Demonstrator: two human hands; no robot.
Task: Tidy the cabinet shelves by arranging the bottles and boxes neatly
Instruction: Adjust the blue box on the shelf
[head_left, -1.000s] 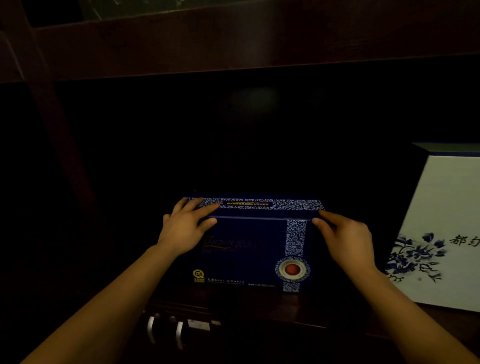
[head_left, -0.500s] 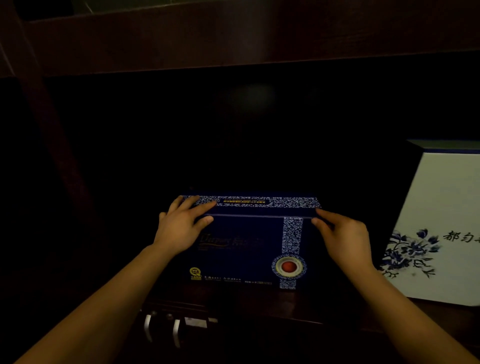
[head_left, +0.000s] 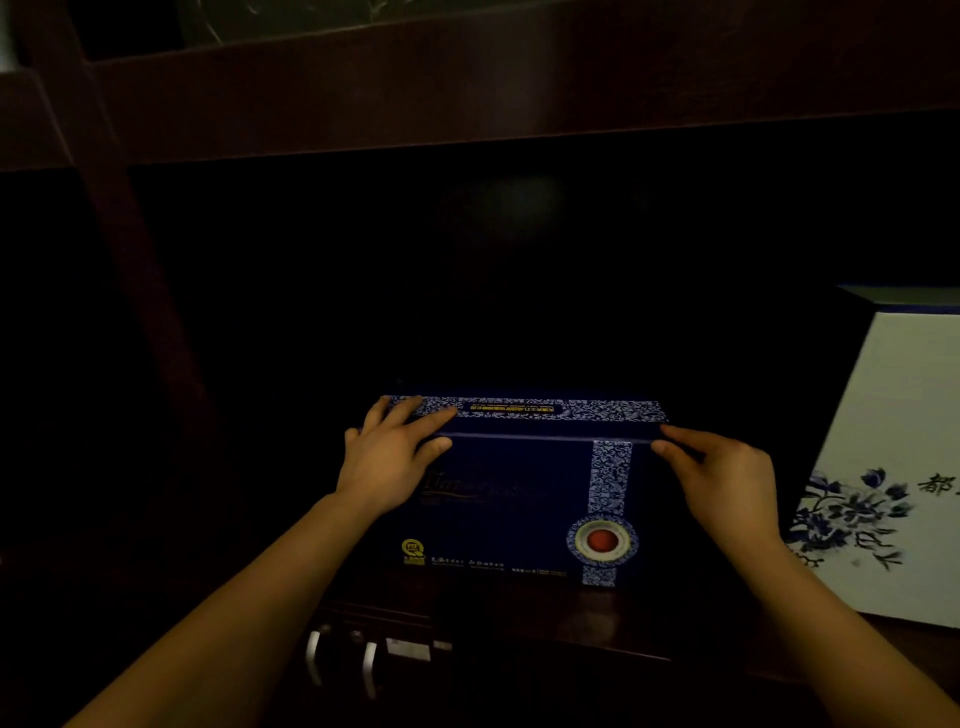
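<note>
A dark blue box (head_left: 519, 499) with a blue-and-white patterned band and a round red emblem stands upright on the dark wooden shelf (head_left: 613, 618). My left hand (head_left: 387, 457) grips its upper left corner, fingers laid over the top edge. My right hand (head_left: 722, 480) holds the upper right corner, fingertips on the top edge. To the right stands a white box (head_left: 893, 457) printed with blue flowers and characters; a dark gap separates it from the blue box.
The cabinet interior behind the boxes is dark and nothing shows in it. A wooden shelf board (head_left: 519, 78) runs overhead and a wooden upright (head_left: 135, 270) stands at the left. Two metal door handles (head_left: 340, 662) sit below the shelf edge.
The blue box and both hands keep the same grip; the view has shifted only slightly, with the box a little lower and to the left in frame.
</note>
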